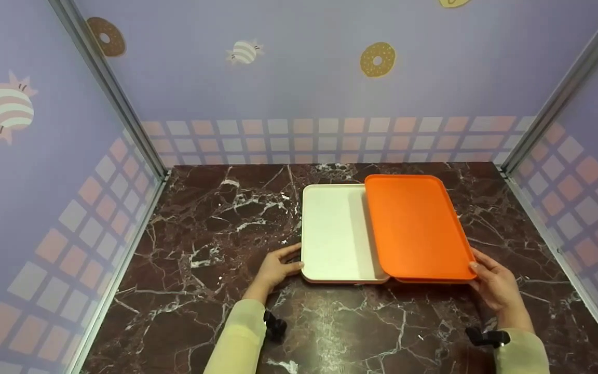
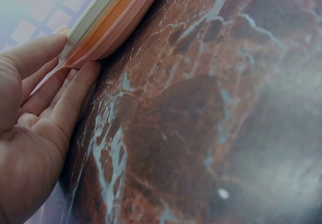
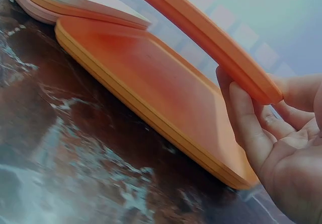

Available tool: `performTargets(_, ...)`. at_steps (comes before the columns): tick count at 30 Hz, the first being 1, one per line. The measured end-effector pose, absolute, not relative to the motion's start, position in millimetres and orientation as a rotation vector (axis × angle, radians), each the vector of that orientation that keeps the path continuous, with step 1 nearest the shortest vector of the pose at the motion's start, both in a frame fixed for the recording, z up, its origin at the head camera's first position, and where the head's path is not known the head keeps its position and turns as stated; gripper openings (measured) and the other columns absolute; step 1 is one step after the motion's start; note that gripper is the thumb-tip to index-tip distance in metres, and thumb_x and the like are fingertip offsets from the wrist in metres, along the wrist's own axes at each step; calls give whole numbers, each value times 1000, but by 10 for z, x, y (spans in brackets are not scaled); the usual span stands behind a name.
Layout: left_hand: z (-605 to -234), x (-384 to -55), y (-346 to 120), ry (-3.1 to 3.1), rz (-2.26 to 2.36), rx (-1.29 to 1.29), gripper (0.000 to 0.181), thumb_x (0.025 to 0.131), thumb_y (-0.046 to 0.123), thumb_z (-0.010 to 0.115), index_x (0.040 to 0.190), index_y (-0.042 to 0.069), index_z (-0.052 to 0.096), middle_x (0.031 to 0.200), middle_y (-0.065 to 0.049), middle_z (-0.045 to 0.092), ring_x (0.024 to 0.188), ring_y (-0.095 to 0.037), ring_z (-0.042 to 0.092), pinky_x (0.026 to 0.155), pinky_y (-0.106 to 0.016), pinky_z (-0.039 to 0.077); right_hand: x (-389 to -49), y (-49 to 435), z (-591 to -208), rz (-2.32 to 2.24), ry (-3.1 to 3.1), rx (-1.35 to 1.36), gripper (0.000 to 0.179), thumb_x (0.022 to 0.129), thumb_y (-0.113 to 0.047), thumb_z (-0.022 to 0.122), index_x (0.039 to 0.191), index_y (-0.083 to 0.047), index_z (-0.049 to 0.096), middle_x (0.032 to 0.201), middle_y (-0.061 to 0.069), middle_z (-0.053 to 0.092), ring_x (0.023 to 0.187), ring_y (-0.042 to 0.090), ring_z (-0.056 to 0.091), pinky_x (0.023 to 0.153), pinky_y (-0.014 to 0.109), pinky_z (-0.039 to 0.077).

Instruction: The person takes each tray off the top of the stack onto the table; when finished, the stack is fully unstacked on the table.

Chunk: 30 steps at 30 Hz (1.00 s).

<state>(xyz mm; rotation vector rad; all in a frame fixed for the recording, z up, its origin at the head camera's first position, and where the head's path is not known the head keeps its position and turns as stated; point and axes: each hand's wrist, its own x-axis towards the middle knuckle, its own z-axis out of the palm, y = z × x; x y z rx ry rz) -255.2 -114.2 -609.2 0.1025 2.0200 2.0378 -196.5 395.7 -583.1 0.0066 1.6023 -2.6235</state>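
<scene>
My right hand (image 1: 497, 286) pinches the near right corner of an orange tray (image 1: 418, 226), thumb on top and fingers below. That tray is raised and tilted. Beneath it, in the right wrist view, another orange tray (image 3: 151, 68) lies on the tabletop, its side showing stacked rims. To the left is a stack topped by a white tray (image 1: 333, 234); orange and pink rims show under it in the left wrist view. My left hand (image 1: 274, 269) holds this stack at its left edge, thumb at the white rim (image 2: 95, 20) and fingers lower down by the pink rim (image 2: 121, 38).
The trays rest on a dark red marbled tabletop (image 1: 216, 228). Purple panels enclose it at the back (image 1: 304, 88), left and right, joined by metal corner posts (image 1: 117, 93). The raised orange tray overlaps the white tray's right side and shades it.
</scene>
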Motion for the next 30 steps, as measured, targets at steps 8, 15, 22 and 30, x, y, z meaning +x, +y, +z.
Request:
performTargets(8, -6106, -2572, -1132, 2026, 2032, 84, 60, 91, -1, 74, 148, -2, 52, 151, -29, 52, 138, -40, 55, 97, -35, 61, -1955, 4155, -5786, -2651, 1575, 22, 43, 106, 6, 44, 123, -19, 75, 113, -1, 77, 93, 15, 75, 74, 26, 64)
performTargets(15, -6101, -2572, -1131, 2035, 2034, 96, 59, 92, -2, 73, 147, -4, 53, 150, -29, 52, 137, -40, 55, 96, -34, 61, -1949, 4331, -5761, -2682, 1538, -29, 44, 107, 7, 41, 125, -15, 74, 110, 3, 77, 89, 16, 75, 71, 25, 62)
performTargets(22, -6102, -2578, -1135, 2037, 2030, 96, 59, 92, -1, 74, 147, -4, 52, 150, -29, 52, 136, -40, 56, 96, -35, 62, -1945, 4559, -5729, -2713, 1440, -71, 46, 107, 9, 37, 125, -11, 74, 108, 8, 78, 89, 20, 76, 73, 28, 64)
performTargets(30, -6083, -2564, -1131, 2047, 2031, 88, 59, 92, -2, 73, 147, -3, 53, 150, -28, 53, 138, -40, 55, 97, -34, 61, -1933, 4796, -5696, -2686, 1495, 2, 45, 107, 6, 39, 124, -14, 76, 100, 7, 77, 76, 17, 71, 58, 23, 54)
